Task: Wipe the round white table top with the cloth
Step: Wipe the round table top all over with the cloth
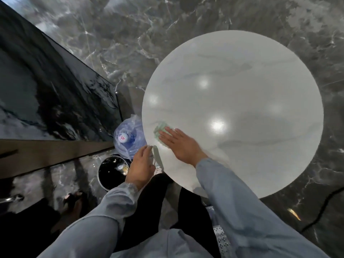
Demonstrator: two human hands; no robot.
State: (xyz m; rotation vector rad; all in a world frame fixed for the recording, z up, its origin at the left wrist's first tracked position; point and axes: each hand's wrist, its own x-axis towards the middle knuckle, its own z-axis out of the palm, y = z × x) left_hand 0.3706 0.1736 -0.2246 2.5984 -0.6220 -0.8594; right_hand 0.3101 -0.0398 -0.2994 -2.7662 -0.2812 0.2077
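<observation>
The round white table top [242, 81] fills the right half of the head view, glossy with faint grey veins and light reflections. A pale green cloth [160, 129] lies near its left edge. My right hand [181, 144] presses flat on the cloth, fingers stretched toward the left, covering most of it. My left hand [141, 165] rests at the table's near-left rim, fingers curled over the edge. Both arms wear light blue sleeves.
A blue water jug [127, 140] stands on the floor just left of the table, a round black bin [111, 172] in front of it. A dark marble counter [46, 90] runs along the left. A black cable [323, 207] crosses the grey marble floor at the right.
</observation>
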